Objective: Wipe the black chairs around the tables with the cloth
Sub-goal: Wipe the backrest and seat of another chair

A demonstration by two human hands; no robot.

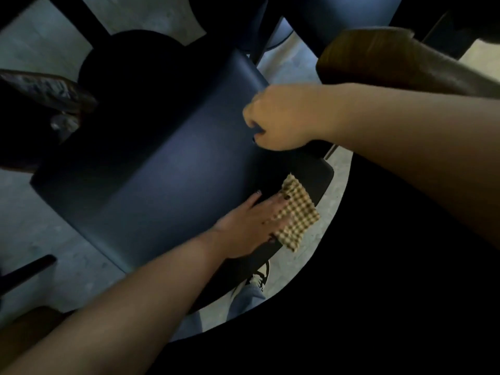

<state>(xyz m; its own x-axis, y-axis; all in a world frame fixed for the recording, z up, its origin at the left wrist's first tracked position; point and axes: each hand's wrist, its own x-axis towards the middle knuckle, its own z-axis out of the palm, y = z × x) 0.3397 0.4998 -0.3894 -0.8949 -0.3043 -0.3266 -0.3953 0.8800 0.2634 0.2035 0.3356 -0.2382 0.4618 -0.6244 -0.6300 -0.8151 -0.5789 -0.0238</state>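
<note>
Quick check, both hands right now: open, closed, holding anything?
Left hand: open, fingers flat, pressing the checked cloth onto the black chair.
Right hand: closed, fingers curled round the chair's edge.

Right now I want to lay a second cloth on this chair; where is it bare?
The wide middle of the chair, left of both hands, is bare. Its right edge is crowded: the right hand grips it, and the left hand presses the cloth.
</note>
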